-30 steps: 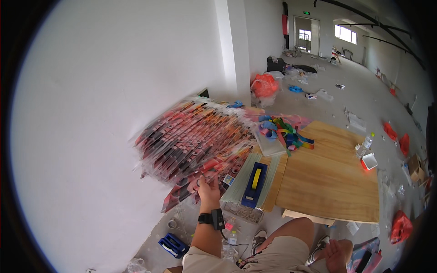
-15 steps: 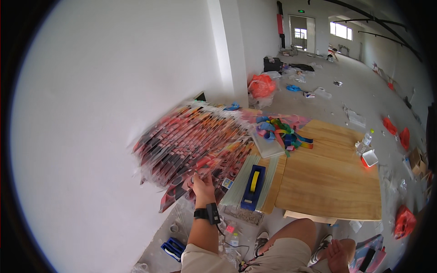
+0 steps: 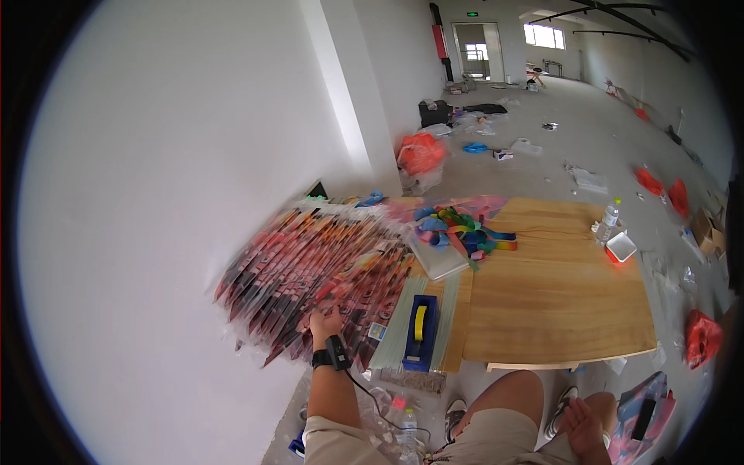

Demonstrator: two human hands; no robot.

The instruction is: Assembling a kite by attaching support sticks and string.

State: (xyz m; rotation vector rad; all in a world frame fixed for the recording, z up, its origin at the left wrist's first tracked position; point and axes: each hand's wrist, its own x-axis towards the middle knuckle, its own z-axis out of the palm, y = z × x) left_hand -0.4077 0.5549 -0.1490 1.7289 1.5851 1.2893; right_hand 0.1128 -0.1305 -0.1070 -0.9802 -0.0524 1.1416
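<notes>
Packets (image 3: 318,267), red and orange in clear wrap, lie fanned in a big pile on the left end of my board (image 3: 558,302), by the white wall (image 3: 155,194); my left hand (image 3: 324,324) presses down on their near edge, fingers curled into the wrap, a black band on the wrist; my right hand (image 3: 581,425) rests open, palm up, beside my knee, holding nothing; just right of the pile a blue tape dispenser (image 3: 420,333) with a yellow roll sits on a pale sheet; farther back, coloured ribbons (image 3: 461,231); at the far right corner a bottle (image 3: 608,221) and a small red-and-white tub (image 3: 621,248), its contents too small to tell.
</notes>
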